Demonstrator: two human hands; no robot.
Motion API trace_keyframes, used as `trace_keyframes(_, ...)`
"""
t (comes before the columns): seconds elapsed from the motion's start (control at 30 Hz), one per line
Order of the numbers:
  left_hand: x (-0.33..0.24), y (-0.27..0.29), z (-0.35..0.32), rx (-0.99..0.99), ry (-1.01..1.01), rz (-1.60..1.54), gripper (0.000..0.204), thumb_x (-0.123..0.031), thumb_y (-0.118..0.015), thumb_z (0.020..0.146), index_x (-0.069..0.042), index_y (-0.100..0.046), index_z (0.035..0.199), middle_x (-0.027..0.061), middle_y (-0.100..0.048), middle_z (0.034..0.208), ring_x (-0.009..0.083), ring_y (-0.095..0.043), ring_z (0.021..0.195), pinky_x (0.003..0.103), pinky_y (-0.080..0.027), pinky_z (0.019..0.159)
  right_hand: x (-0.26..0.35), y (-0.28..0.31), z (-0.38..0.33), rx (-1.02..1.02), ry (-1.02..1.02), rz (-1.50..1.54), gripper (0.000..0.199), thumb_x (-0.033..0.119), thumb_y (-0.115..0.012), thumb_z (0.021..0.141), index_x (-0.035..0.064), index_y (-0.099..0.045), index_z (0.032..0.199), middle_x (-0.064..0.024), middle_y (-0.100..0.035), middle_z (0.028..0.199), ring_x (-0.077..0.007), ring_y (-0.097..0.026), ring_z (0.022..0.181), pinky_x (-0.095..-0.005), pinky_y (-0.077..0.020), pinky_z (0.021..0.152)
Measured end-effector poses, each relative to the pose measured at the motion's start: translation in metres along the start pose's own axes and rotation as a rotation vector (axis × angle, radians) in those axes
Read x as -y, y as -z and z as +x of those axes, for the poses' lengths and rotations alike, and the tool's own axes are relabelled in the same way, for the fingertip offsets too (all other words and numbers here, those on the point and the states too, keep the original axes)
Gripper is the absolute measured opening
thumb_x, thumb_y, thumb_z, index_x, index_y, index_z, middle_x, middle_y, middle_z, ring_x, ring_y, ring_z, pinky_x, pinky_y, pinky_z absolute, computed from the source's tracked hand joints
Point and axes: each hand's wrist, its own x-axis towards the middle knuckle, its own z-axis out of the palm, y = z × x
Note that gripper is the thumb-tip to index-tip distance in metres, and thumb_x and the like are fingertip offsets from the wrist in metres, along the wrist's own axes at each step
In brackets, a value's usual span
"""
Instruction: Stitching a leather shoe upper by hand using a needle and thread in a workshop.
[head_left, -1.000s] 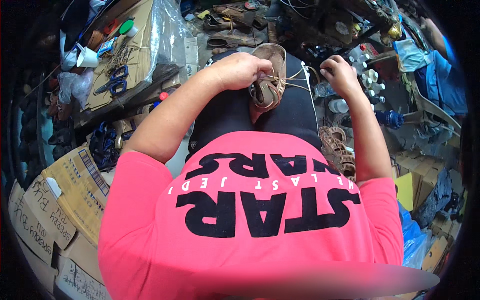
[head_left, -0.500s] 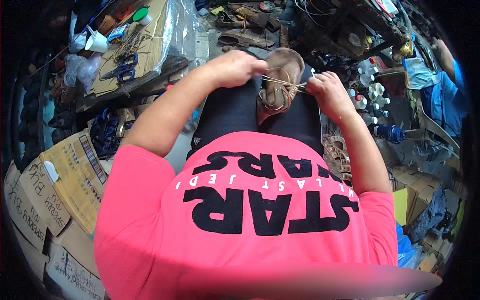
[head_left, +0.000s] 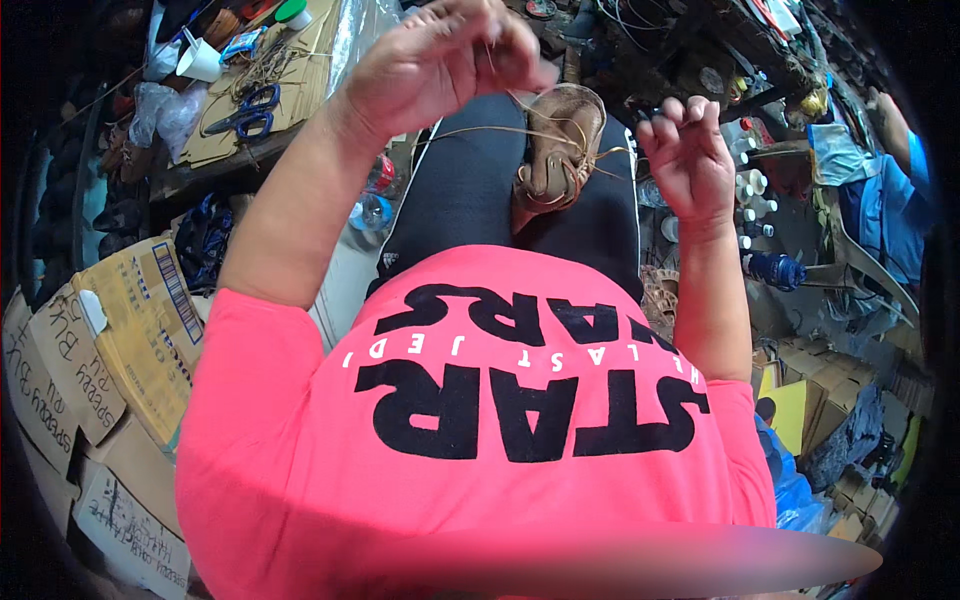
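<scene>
A brown leather shoe [head_left: 567, 120] lies between my thighs, its toe toward me. Thin tan laces [head_left: 470, 129] come out of it; one strand arcs left across my dark trousers and another rises toward my left hand. My left hand [head_left: 450, 65] is lifted above and left of the shoe, fingers bent together, with a thin lace strand at the fingertips. To the right of the shoe, my right hand [head_left: 692, 165] is raised with its fingers loosely curled and apart, and nothing shows in it. A short lace end [head_left: 612, 153] sticks out on the shoe's right side, near that hand.
At the left, blue-handled scissors [head_left: 250, 112] and a white cup [head_left: 199, 62] sit on stacked cardboard. Cardboard boxes [head_left: 140, 335] fill the lower left. White bottles [head_left: 752, 184] stand at the right, near another person's blue clothing [head_left: 885, 215].
Both hands have moved away from the shoe, my left hand up and left, my right hand outward. The laces, previously pulled taut between them, now hang looser.
</scene>
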Motion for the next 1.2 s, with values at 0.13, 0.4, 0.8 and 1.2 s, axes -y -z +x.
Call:
trace_keyframes(0.13, -0.02, 0.029, -0.017, 0.352, 0.255, 1.112, 0.013, -0.014, -0.062, 0.088, -0.002, -0.056, 0.087, 0.0053, -0.056, 0.076, 0.0165, -0.055, 0.072, 0.03, -0.047, 0.068, 0.023, 0.038, -0.029, 0.339, -0.213, -1.027, 0.023, 0.025, -0.055, 0.094, 0.0026, -0.06, 0.094, -0.0048, -0.062, 0.087, -0.0122, -0.056, 0.083, -0.0272, -0.0441, 0.083)
trace_keyframes(0.4, -0.284, 0.198, -0.077, -0.574, 0.161, 2.418, 0.031, -0.033, -0.058, 0.086, -0.011, -0.067, 0.105, 0.0119, -0.066, 0.102, 0.0267, -0.063, 0.094, 0.036, -0.048, 0.081, 0.231, 0.29, -0.191, -0.698, -0.437, -2.108, 0.033, 0.026, -0.063, 0.084, 0.0119, -0.065, 0.113, -0.0093, -0.067, 0.107, -0.0196, -0.063, 0.1, -0.0308, -0.0451, 0.088)
trace_keyframes(0.8, 0.066, 0.04, -0.029, 0.225, -0.038, 1.478, 0.042, -0.01, -0.068, 0.079, -0.01, -0.059, 0.12, 0.0101, -0.061, 0.114, 0.019, -0.058, 0.106, 0.03, -0.046, 0.091, 0.008, 0.071, -0.048, 0.082, 0.016, -1.593, 0.037, 0.019, -0.071, 0.079, 0.0144, -0.064, 0.115, -0.0078, -0.056, 0.101, -0.0201, -0.058, 0.093, -0.032, -0.0466, 0.084)
trace_keyframes(1.2, -0.037, 0.174, -0.068, -0.451, 0.341, 1.279, 0.02, -0.021, -0.061, 0.088, -0.002, -0.067, 0.089, 0.0011, -0.063, 0.08, 0.0098, -0.056, 0.078, 0.024, -0.043, 0.075, 0.047, 0.142, -0.066, -0.151, -0.047, -1.85, 0.011, 0.011, -0.064, 0.082, 0.0031, -0.059, 0.088, -0.012, -0.058, 0.085, -0.0275, -0.057, 0.08, -0.0338, -0.0454, 0.075)
